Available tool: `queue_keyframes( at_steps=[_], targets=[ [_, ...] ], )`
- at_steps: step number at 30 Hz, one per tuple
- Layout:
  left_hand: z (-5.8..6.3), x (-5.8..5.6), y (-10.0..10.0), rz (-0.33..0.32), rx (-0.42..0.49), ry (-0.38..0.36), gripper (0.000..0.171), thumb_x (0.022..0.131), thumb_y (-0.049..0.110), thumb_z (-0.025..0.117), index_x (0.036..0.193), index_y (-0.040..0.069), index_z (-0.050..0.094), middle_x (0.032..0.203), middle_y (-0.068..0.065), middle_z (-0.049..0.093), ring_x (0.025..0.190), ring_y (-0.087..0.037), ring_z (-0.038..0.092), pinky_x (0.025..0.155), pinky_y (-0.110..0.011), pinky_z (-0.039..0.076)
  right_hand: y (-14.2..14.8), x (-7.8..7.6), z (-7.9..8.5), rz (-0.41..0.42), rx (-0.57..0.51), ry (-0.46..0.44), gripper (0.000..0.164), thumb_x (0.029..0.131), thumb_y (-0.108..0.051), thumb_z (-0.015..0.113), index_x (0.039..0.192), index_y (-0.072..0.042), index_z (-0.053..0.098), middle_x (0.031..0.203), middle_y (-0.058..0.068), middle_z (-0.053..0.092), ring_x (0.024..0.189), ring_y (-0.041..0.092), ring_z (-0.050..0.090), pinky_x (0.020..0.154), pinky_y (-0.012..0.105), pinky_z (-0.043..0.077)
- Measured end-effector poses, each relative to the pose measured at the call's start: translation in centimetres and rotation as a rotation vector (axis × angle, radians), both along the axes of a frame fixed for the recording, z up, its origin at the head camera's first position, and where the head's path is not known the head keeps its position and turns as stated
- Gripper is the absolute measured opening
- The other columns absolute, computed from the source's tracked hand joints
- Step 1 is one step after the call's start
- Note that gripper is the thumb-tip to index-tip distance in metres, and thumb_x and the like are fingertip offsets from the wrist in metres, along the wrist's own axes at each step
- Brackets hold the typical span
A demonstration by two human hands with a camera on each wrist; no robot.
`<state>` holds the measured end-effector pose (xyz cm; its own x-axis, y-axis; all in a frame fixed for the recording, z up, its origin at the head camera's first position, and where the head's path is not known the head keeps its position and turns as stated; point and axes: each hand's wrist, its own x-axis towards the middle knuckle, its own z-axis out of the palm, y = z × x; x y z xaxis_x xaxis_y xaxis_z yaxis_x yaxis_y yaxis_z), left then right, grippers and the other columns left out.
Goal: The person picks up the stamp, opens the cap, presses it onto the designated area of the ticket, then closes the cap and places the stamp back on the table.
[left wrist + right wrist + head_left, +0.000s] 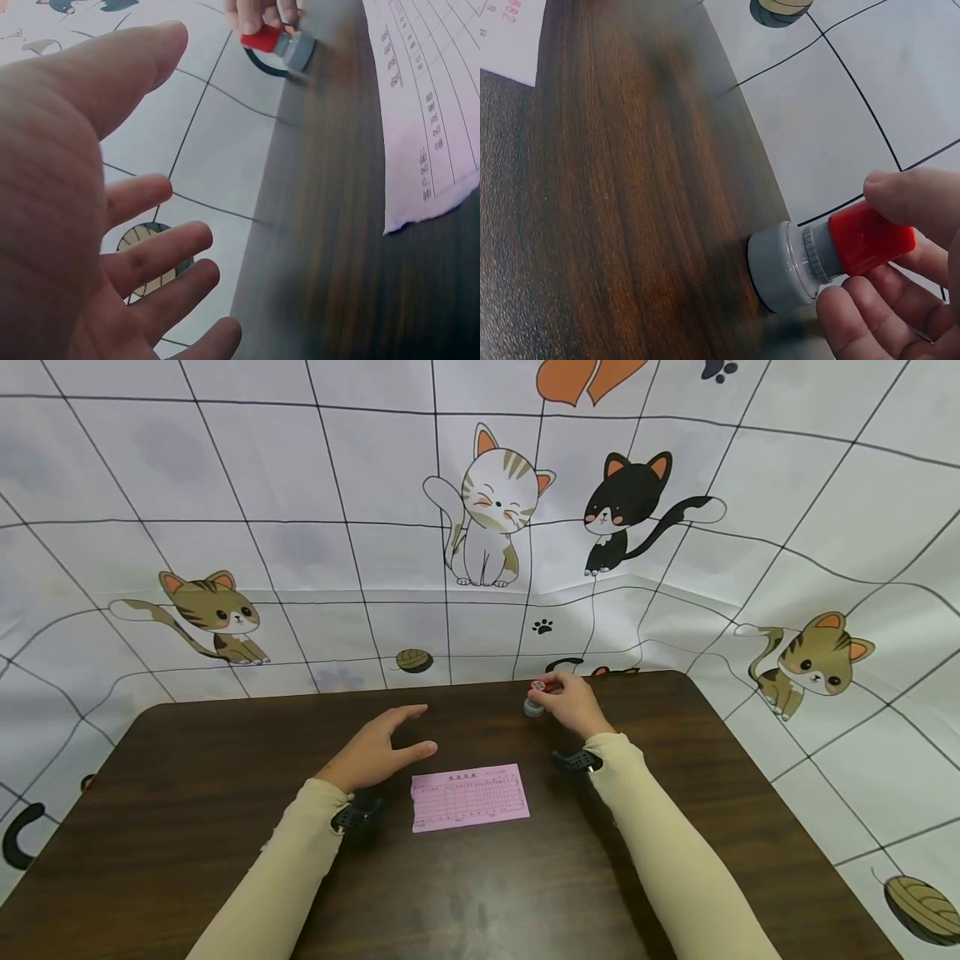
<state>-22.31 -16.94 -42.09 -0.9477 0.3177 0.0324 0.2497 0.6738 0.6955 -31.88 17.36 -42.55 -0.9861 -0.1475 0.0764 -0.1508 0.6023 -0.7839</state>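
Observation:
Near the table's far edge, my right hand (pixel 576 703) pinches the red handle of a small round stamp (pixel 774 266). Its wide grey end rests against the tabletop, with a clear collar and a ribbed grey neck below the red handle (pixel 866 244). To the left, my left hand (pixel 371 752) hovers over the table, thumb and fingers spread apart, holding nothing. A pink printed form (pixel 470 798) with a ruled grid lies flat on the table between both hands and nearer the body. One short side of the paper is torn.
The dark wood-grain table (pixel 225 827) has rounded far corners. Right behind it hangs a white cloth (pixel 360 552) printed with cats, yarn balls and grid lines; it also runs along the right side. Dark straps (pixel 577 762) circle both wrists.

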Motion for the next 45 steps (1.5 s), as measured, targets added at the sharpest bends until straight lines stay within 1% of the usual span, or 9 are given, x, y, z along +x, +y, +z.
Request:
queue_keyframes(
  at_steps=[8,15,20,25,31,35,38,42,45],
  targets=[
    [-0.1,-0.3,0.3,-0.024,0.056,-0.003,0.077,0.095,0.047,0.073,0.158,0.017,0.042,0.161,-0.012,0.043,0.148,-0.038,0.039,0.116,-0.064,0.033,-0.4,-0.2,0.1,-0.004,-0.007,0.047,0.037,0.097,-0.025,0.074,0.125,-0.001,0.068,0.116,0.017,0.071,0.105,0.030,0.068,0.089,0.044,0.056],
    [0.0,-0.2,0.5,-0.037,0.099,0.008,0.075,0.094,0.045,0.074,0.156,0.015,0.044,0.159,-0.011,0.046,0.146,-0.035,0.042,0.118,-0.058,0.033,-1.3,0.5,0.8,-0.004,-0.030,0.080,0.034,0.096,-0.024,0.076,0.123,-0.004,0.071,0.115,0.014,0.072,0.105,0.028,0.069,0.087,0.042,0.056],
    [0.2,0.0,0.7,-0.032,0.098,0.033,0.073,0.095,0.041,0.075,0.156,0.016,0.045,0.158,-0.011,0.047,0.146,-0.035,0.043,0.118,-0.057,0.034,-2.0,1.2,1.3,0.026,-0.071,0.098,0.031,0.095,-0.022,0.077,0.121,-0.005,0.072,0.113,0.013,0.073,0.102,0.026,0.069,0.086,0.041,0.057],
    [0.6,0.5,0.8,-0.025,0.076,0.067,0.075,0.094,0.044,0.076,0.156,0.016,0.044,0.157,-0.012,0.048,0.145,-0.035,0.044,0.116,-0.058,0.036,-2.9,2.4,2.0,0.070,-0.142,0.114,0.030,0.095,-0.019,0.077,0.121,-0.005,0.072,0.115,0.013,0.073,0.102,0.026,0.071,0.087,0.041,0.058],
    [1.4,1.4,0.9,0.006,0.054,0.107,0.081,0.091,0.054,0.075,0.157,0.017,0.044,0.158,-0.009,0.048,0.146,-0.034,0.043,0.116,-0.060,0.036,-3.9,3.8,2.6,0.130,-0.228,0.120,0.029,0.095,-0.016,0.077,0.121,-0.004,0.072,0.117,0.012,0.073,0.102,0.025,0.071,0.084,0.035,0.057],
    [2.0,2.0,1.2,0.029,0.026,0.142,0.080,0.092,0.054,0.074,0.156,0.018,0.045,0.157,-0.007,0.049,0.146,-0.032,0.044,0.116,-0.059,0.036,-4.3,4.8,2.7,0.158,-0.264,0.106,0.030,0.095,-0.016,0.076,0.123,-0.006,0.071,0.118,0.011,0.072,0.103,0.023,0.070,0.083,0.031,0.056],
    [2.5,2.3,1.5,0.035,-0.023,0.180,0.079,0.092,0.053,0.075,0.156,0.018,0.045,0.156,-0.008,0.050,0.144,-0.032,0.046,0.114,-0.058,0.039,-4.6,5.4,2.8,0.174,-0.300,0.101,0.030,0.095,-0.014,0.076,0.123,-0.006,0.070,0.118,0.010,0.072,0.104,0.023,0.071,0.083,0.028,0.057],
    [3.1,2.7,1.8,0.032,-0.087,0.226,0.077,0.093,0.050,0.075,0.157,0.018,0.045,0.156,-0.008,0.050,0.143,-0.032,0.047,0.112,-0.057,0.042,-5.0,6.2,3.0,0.205,-0.368,0.098,0.031,0.095,-0.010,0.076,0.124,-0.004,0.069,0.117,0.014,0.071,0.103,0.025,0.071,0.085,0.027,0.057],
    [3.6,3.0,1.9,0.030,-0.110,0.247,0.076,0.094,0.048,0.075,0.157,0.018,0.044,0.155,-0.009,0.050,0.143,-0.033,0.047,0.111,-0.058,0.042,-5.4,6.7,3.1,0.235,-0.411,0.089,0.031,0.094,-0.007,0.075,0.124,-0.002,0.068,0.117,0.016,0.071,0.103,0.027,0.071,0.085,0.027,0.058]
  ],
)
